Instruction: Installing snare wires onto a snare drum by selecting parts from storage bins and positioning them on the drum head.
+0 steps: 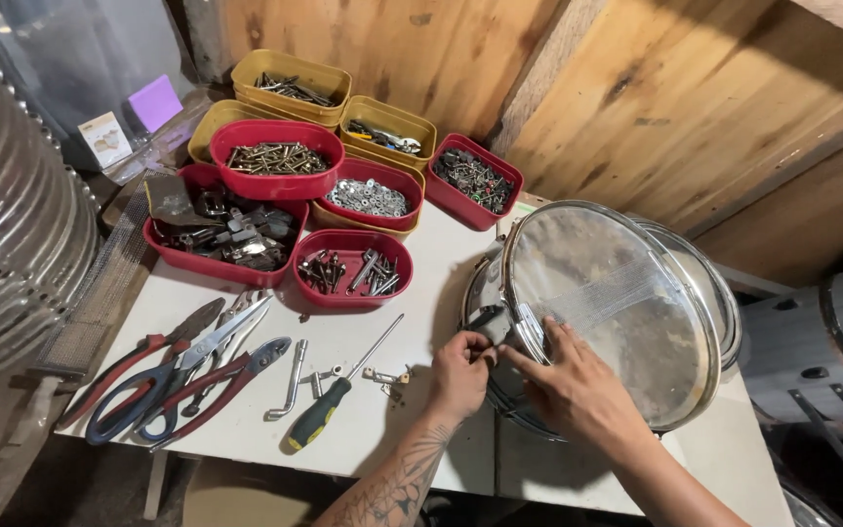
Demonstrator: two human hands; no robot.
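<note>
The snare drum (617, 312) is the biggest thing in play and the biggest risk: it stands tilted on its side at the right end of the white surface (382, 410), near the front edge, with its clear head and strip of snare wires facing up toward the camera, and it seems to be steadied mostly by the two hands. If either grip slackens, I judge it could roll or tip toward the front edge, or drop flat and knock the loose hardware beside it. The chrome rim looks slick, so fingers pressing on it could slide. A smaller hazard is the small dark fitting (489, 319) on the shell at the drum's left side; it may slip from the fingertips and fall among the small metal brackets (387, 377) lying just to the left, near the green-handled screwdriver (329, 405). The right hand (573, 385) lies spread over the lower left of the drum, palm down, fingers reaching up onto the rim and the edge of the head, forearm coming in from the lower right. The left hand (458, 376), its tattooed forearm rising from the front edge, is curled, with fingertips pinched on that dark fitting. The hands are close together, nearly touching, both bearing on the drum.
</note>
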